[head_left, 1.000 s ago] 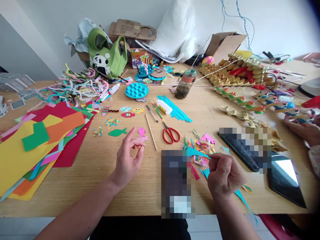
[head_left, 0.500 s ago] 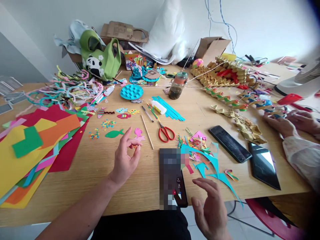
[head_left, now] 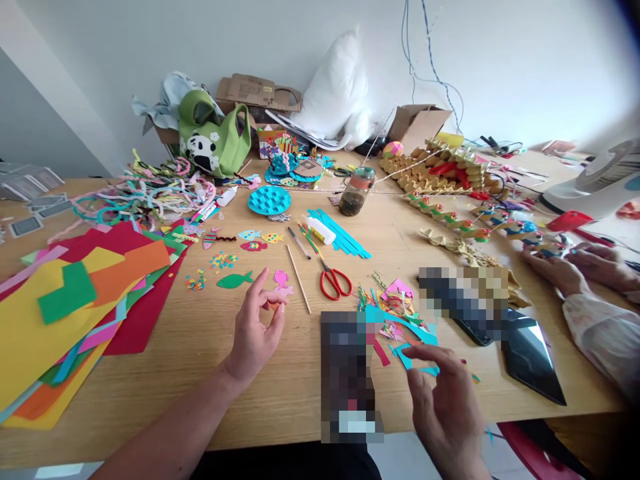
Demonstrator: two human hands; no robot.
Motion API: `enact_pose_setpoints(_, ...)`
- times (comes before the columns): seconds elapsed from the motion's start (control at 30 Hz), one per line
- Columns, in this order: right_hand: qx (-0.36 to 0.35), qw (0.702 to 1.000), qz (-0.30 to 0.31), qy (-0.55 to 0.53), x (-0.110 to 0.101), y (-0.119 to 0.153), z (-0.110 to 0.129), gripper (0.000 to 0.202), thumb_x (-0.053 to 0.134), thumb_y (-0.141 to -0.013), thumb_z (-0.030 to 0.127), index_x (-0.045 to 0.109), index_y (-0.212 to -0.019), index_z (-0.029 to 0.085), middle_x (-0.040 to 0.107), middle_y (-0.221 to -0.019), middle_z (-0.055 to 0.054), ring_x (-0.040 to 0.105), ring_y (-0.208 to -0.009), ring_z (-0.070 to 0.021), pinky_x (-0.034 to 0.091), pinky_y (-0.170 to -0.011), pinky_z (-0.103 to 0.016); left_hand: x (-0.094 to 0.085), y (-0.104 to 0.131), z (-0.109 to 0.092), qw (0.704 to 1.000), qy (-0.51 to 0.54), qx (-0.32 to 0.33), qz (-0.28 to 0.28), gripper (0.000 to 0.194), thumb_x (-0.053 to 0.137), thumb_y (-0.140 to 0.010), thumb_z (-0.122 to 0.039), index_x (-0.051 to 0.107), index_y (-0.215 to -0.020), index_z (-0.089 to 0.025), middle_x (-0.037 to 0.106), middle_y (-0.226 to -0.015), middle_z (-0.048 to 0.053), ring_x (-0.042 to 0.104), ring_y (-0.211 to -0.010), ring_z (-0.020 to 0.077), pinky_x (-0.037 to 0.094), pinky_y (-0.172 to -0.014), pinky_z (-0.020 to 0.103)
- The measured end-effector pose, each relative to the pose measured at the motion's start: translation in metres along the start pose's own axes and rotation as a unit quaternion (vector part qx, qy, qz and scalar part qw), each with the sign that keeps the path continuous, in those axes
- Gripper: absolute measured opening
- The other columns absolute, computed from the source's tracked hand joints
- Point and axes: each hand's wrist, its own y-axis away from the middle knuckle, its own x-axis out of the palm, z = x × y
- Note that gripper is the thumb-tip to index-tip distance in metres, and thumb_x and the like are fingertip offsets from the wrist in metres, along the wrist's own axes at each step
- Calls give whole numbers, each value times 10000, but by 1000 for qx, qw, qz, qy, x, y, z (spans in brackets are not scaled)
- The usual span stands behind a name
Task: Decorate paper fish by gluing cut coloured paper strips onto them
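My left hand (head_left: 256,330) hovers over the middle of the table, its index finger raised and thumb apart, with nothing visible in it. Just beyond its fingers lie pink paper fish (head_left: 281,280) and a green paper fish (head_left: 234,280). My right hand (head_left: 445,400) is by the front edge, fingers apart and empty, close to blue paper offcuts (head_left: 424,335). Between both hands rests a phone (head_left: 350,373), blurred over. Red-handled scissors (head_left: 336,284), a wooden stick (head_left: 299,280), a pen (head_left: 300,243) and a glue bottle (head_left: 321,231) lie farther back.
Coloured paper sheets (head_left: 55,300) are stacked at left, below a heap of pipe cleaners (head_left: 150,193). A glass jar (head_left: 357,192) stands at the back. At right are a dark tablet-like device (head_left: 533,360) and another person's hands (head_left: 560,270) on painted egg-carton pieces.
My right hand has moved right and slightly up, with its index finger now more extended. My left hand has barely moved. The view has tilted up, so the table sits lower.
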Motion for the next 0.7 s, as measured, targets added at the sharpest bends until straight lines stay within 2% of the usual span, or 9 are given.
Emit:
enact_pose_setpoints(0.07, -10, 999, 2, 31, 4, -26, 4, 126, 560, -881, 263, 553, -996, 212, 616, -897, -58, 593, -851, -213, 467, -768, -376, 0, 0, 1, 1000, -3, -3, -5, 638, 565, -856, -139, 310, -1437, -213, 666, -854, 15, 628, -815, 156, 488, -774, 311)
enact_pose_setpoints(0.13, -16, 997, 30, 66, 11, -51, 9, 143, 584, -878, 301, 562, -987, 211, 625, -852, -42, 584, -771, -184, 476, -706, -332, 0, -1, 1, 1000, -6, -5, -10, 640, 563, -856, -135, 307, -1438, -214, 670, -855, 15, 628, -808, 153, 489, -769, 309)
enact_pose_setpoints(0.3, -28, 985, 142, 90, 33, -101, 12, 234, 556, -896, 407, 572, -1009, 202, 650, -831, -39, 599, -736, -171, 484, -658, -310, 0, -2, 3, 1000, -6, -5, -20, 648, 555, -850, -113, 299, -1437, -210, 680, -866, 22, 634, -821, 153, 497, -768, 312)
enact_pose_setpoints(0.43, -35, 972, 203, 108, 51, -125, 4, 266, 539, -895, 428, 584, -1027, 201, 665, -843, -49, 618, -760, -184, 483, -669, -321, -1, -4, 3, 1000, -10, -2, -25, 630, 547, -849, -108, 309, -1425, -203, 681, -871, 31, 640, -815, 156, 512, -738, 310)
enact_pose_setpoints(0.7, -26, 937, 295, 185, 88, -161, -25, 196, 534, -867, 340, 622, -962, 193, 679, -818, -46, 620, -781, -202, 447, -679, -315, -2, -5, 2, 999, -28, 8, -39, 626, 543, -844, -90, 319, -1417, -206, 663, -835, 22, 641, -805, 163, 519, -738, 316)
